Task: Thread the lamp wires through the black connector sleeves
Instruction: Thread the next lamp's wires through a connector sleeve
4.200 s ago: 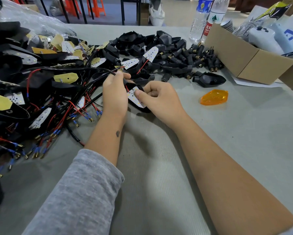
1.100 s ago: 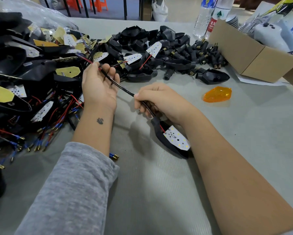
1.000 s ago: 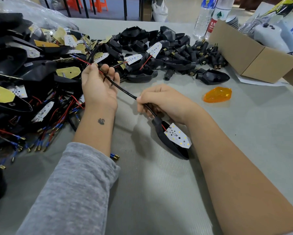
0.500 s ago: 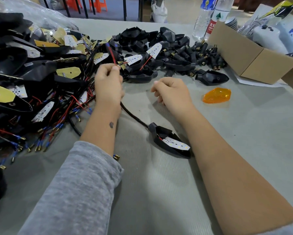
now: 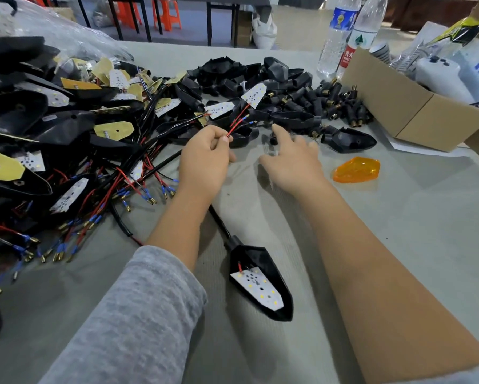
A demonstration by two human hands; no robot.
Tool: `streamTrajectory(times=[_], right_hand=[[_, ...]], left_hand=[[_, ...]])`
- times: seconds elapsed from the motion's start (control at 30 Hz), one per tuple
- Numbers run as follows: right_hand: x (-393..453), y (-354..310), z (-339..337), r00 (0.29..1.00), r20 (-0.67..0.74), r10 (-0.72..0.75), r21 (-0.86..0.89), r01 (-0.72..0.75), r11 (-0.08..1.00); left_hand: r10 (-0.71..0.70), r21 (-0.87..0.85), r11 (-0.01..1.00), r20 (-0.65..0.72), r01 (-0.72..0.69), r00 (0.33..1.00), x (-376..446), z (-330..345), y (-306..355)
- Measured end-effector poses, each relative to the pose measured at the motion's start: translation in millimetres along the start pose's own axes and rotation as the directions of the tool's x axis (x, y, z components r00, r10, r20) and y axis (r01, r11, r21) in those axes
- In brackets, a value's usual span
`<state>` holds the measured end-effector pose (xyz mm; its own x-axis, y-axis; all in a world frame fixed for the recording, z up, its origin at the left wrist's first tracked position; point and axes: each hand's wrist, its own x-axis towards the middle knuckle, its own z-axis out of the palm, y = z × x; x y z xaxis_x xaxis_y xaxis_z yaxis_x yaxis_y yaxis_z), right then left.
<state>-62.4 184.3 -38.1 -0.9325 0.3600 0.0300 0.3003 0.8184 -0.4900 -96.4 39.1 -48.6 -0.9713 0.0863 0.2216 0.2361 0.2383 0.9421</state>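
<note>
Now that the right hand (image 5: 291, 159) has let go and reaches, fingers spread, toward the connector sleeves (image 5: 335, 105), the lamp housing (image 5: 260, 281) lies on the table (image 5: 399, 217); left hand (image 5: 205, 157) pinches the wire ends (image 5: 237, 126). Next sleeve pickup looks imminent.

Right hand's fingers (image 5: 281, 134) motion-blurred

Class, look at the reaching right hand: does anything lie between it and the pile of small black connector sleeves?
Nothing visible blocks the right hand. Its fingers point across bare table toward the connector sleeves; only loose black lamp housings border that gap.
</note>
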Motion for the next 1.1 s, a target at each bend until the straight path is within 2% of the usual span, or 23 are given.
streamTrajectory(times=[0.1,0.2,0.3,0.43,0.6,0.77,0.9,1.0,1.1], right_hand=[[9,-2,2,1.0,0.028,0.002,-0.146,0.002,0.989],[13,0,7,0.997,-0.074,-0.036,-0.181,0.022,0.983],[11,5,7,0.979,-0.198,-0.049,-0.017,0.046,0.999],[8,10,3,0.961,-0.262,0.088,0.272,-0.014,0.962],[0,9,4,0.954,-0.278,0.114,0.333,-0.016,0.943],[-9,1,14,0.96,-0.263,0.092,0.398,0.021,0.917],[-14,-1,10,0.934,-0.317,0.165,0.649,0.087,0.755],[-17,-4,3,0.953,-0.235,0.191,0.81,0.084,0.581],[-20,-11,1,0.978,-0.142,0.153,0.915,0.071,0.396]], left_hand=[[0.012,-0.016,1.0,-0.004,-0.012,1.0,-1,1,0],[0.026,-0.015,1.0,-0.029,-0.026,0.999,-1,2,1],[0.035,-0.02,0.999,-0.044,-0.036,0.998,-2,2,3],[0.04,-0.054,0.998,-0.009,-0.04,0.999,-4,2,4],[0.051,0.029,0.998,0.009,-0.052,0.999,-7,2,5],[-0.003,0.023,1.0,0.011,0.003,1.0,-8,2,9],[-0.063,0.049,0.997,-0.011,0.063,0.998,-8,3,9],[-0.042,0.027,0.999,-0.026,0.043,0.999,-10,2,9],[-0.018,0.027,0.999,-0.006,0.018,1.0,-12,1,8]])
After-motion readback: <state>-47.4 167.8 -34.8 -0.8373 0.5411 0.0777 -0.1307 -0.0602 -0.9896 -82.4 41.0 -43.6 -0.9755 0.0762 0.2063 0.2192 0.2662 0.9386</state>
